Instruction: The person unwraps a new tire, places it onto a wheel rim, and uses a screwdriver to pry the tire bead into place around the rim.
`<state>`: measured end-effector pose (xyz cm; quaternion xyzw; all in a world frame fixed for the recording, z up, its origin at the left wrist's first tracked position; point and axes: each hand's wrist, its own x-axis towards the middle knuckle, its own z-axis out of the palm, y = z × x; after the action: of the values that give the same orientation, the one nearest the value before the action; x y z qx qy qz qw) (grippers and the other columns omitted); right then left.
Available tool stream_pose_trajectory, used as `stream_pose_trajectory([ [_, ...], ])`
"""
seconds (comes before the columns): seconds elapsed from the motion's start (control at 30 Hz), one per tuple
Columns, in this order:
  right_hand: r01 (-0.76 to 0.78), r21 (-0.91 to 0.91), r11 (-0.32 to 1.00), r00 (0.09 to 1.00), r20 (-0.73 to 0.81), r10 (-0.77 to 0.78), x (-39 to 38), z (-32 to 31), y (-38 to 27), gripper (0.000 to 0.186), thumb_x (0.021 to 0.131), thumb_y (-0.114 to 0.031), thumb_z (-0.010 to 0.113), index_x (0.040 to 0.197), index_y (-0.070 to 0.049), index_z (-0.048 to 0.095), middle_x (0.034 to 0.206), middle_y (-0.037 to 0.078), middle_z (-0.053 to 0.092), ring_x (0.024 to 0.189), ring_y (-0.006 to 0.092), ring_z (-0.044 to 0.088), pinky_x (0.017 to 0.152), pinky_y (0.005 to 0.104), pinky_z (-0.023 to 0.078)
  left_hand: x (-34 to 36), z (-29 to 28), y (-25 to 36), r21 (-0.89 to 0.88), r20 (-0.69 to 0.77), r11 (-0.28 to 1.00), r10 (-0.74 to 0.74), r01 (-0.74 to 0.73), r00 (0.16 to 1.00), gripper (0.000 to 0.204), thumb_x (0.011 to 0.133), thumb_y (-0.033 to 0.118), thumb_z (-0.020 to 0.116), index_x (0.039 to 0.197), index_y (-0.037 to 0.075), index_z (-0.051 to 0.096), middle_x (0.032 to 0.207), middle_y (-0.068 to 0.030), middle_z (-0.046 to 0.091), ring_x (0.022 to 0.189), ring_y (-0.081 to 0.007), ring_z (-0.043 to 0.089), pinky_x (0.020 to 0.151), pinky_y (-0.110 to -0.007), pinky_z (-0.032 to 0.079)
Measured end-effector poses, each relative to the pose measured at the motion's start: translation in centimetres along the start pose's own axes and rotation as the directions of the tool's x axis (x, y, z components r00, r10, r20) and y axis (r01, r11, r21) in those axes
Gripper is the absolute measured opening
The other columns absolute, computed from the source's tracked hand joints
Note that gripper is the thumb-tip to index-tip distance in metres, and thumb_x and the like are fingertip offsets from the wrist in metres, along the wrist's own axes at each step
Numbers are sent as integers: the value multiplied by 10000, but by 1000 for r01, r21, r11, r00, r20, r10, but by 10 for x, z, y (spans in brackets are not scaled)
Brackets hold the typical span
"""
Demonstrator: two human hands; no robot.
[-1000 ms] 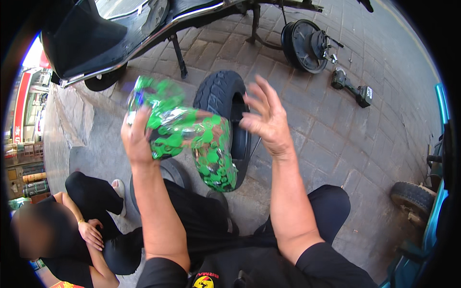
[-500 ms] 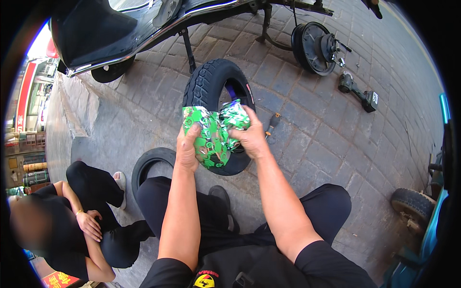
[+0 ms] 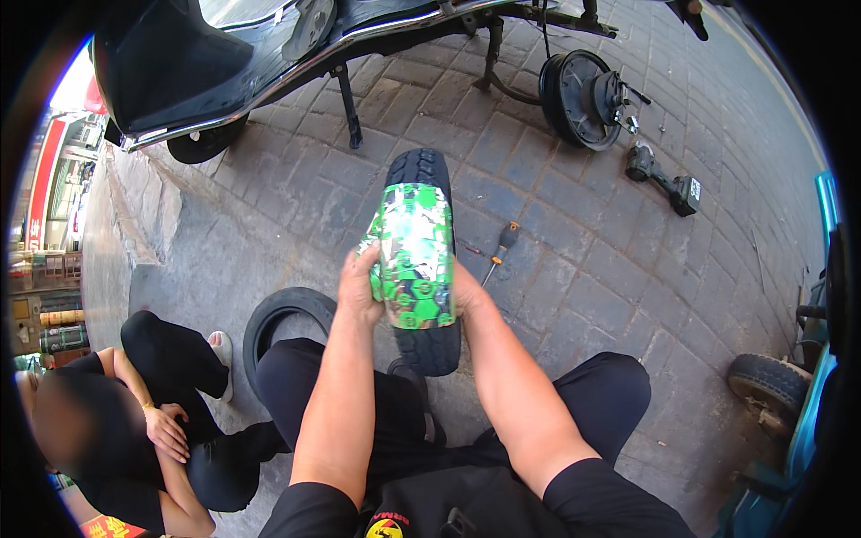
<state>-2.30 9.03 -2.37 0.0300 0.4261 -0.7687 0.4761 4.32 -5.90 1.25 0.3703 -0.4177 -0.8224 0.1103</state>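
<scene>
While gripping the wrap [image 3: 417, 260] at the left of the tyre [image 3: 430, 351] with the left hand [image 3: 361, 285], and with the hold of the right hand [image 3: 466, 290] unclear, steady the tyre upright near the left edge of the paving [image 3: 574, 260], keeping the wrap smooth.

Grey brick paving [image 3: 592, 260] meets smooth concrete [image 3: 202, 260] in daylight, with a red-trimmed shopfront [image 3: 47, 184] at the left.
</scene>
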Motion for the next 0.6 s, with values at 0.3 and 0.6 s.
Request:
stream_pose_trajectory([
  [0.3, 771, -344, 536, 622, 225, -750, -60, 7, -125, 1027, 602, 31, 829, 1515, -74, 370, 1330, 106, 563, 1132, 198, 609, 946, 355, 523, -59, 127, 106, 345, 458, 791, 328, -505, 826, 576, 921, 297, 707, 1318, -81, 528, 1189, -176, 644, 978, -214, 666, 832, -324, 546],
  [0.6, 205, -128, 970, 956, -184, -226, -3, -10, 3, 673, 768, 63, 764, 1385, -55, 522, 1218, 47, 656, 1097, 160, 612, 956, 320, 503, -54, -2, -17, 161, -184, 977, -107, 137, 977, 776, 967, 346, 641, 1585, 127, 226, 1553, -182, 371, 1400, -312, 407, 1089, -435, 422],
])
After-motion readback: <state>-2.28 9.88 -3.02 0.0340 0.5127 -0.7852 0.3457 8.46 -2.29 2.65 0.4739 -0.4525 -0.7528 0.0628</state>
